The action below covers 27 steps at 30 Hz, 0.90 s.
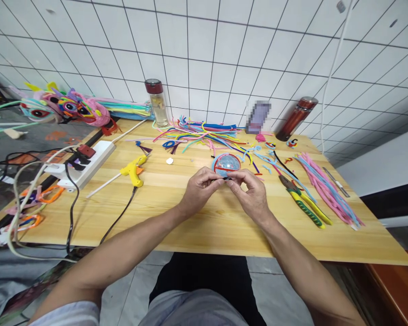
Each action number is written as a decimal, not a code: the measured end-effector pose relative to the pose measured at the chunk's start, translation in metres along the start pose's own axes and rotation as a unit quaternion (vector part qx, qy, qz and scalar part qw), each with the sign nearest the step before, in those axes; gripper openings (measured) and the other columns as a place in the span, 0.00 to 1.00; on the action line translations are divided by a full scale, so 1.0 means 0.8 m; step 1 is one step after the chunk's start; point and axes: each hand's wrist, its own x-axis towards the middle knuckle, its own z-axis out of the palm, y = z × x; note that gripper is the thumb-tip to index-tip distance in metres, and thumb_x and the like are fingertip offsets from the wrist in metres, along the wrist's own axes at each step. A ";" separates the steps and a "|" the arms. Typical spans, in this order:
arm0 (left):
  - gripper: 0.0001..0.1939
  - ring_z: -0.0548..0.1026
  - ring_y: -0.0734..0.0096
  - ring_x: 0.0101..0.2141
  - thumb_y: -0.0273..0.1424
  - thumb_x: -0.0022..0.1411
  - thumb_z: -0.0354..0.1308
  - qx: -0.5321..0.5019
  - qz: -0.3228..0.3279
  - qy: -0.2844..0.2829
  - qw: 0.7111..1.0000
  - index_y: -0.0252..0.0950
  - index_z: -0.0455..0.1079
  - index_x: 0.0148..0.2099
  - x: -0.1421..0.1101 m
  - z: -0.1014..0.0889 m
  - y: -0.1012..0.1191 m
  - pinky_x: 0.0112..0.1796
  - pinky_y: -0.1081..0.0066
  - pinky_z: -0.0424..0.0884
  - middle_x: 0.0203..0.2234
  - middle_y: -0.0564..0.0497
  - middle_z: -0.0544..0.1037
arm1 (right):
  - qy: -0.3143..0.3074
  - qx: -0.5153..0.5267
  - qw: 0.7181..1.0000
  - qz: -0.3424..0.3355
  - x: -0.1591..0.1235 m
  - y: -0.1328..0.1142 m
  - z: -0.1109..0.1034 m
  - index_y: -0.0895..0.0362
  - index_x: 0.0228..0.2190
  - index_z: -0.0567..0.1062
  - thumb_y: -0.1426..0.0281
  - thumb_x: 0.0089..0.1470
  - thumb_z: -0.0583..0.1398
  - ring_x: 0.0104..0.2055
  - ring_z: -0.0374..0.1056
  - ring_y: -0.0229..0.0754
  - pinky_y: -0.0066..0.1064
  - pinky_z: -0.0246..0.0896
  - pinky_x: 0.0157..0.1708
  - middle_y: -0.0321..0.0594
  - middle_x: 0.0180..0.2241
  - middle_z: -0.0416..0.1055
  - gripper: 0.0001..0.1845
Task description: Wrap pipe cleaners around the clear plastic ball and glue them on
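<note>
1. Black and slender, a small piece [227, 178] is being pinched by the left hand [201, 189] and right hand [252, 194] over the desk [204, 231].
2. Just beyond, a round blue object [230, 162] (glossy on top) is bearing a red strip [221, 168].
3. A clear bottle [159, 107] is holding yellowish contents.

Beneath the left hand [202, 189] and right hand [250, 192] spreads a pale wooden table [197, 235]; just beyond them lies a round blue piece [228, 162] with a red bar; farther beyond, a heap of coloured fuzzy stems [204, 134]; left of the left hand, a yellow glue gun [134, 172], then a white power strip [91, 165]; right of the right hand, pliers [305, 207], then a pink and blue bundle [326, 190]
</note>
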 end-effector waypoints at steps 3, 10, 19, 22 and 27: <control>0.09 0.75 0.70 0.35 0.38 0.66 0.68 -0.018 -0.028 0.007 0.999 0.38 0.82 0.38 0.001 0.002 0.002 0.38 0.69 0.71 0.32 0.50 0.79 | 0.002 -0.012 1.000 -0.015 0.001 -0.003 -0.001 0.52 0.38 0.80 0.72 0.63 0.64 0.32 0.72 0.40 0.34 0.70 0.35 0.37 0.33 0.78 0.04; 0.14 0.75 0.71 0.34 0.44 0.60 0.71 -0.094 -0.128 0.007 0.987 0.37 0.82 0.35 0.003 0.002 0.004 0.39 0.69 0.72 0.31 0.50 0.79 | 0.003 -0.051 0.998 -0.041 -0.003 -0.003 -0.001 0.50 0.39 0.79 0.72 0.67 0.61 0.38 0.76 0.43 0.37 0.73 0.39 0.39 0.36 0.79 0.06; 0.14 0.75 0.70 0.35 0.42 0.58 0.73 -0.092 -0.125 0.002 0.988 0.36 0.82 0.36 0.005 0.004 0.001 0.39 0.69 0.70 0.32 0.49 0.78 | 0.009 -0.047 0.996 -0.076 -0.002 0.004 0.003 0.50 0.47 0.80 0.72 0.65 0.64 0.38 0.75 0.43 0.37 0.72 0.39 0.41 0.40 0.79 0.10; 0.15 0.69 0.74 0.30 0.40 0.57 0.73 -0.079 -0.131 -0.011 0.988 0.36 0.83 0.42 0.003 0.005 0.004 0.33 0.71 0.66 0.30 0.52 0.75 | 0.022 -0.052 0.996 -0.075 -0.002 0.004 0.003 0.50 0.41 0.81 0.74 0.65 0.63 0.37 0.75 0.42 0.36 0.71 0.38 0.39 0.35 0.79 0.07; 0.16 0.64 0.77 0.27 0.41 0.59 0.71 -0.081 -0.162 -0.021 0.983 0.36 0.80 0.45 0.003 0.001 0.004 0.31 0.72 0.61 0.29 0.55 0.70 | 0.039 -0.074 0.995 -0.061 -0.002 0.009 -0.003 0.51 0.40 0.80 0.73 0.66 0.63 0.37 0.74 0.43 0.36 0.71 0.36 0.39 0.35 0.78 0.06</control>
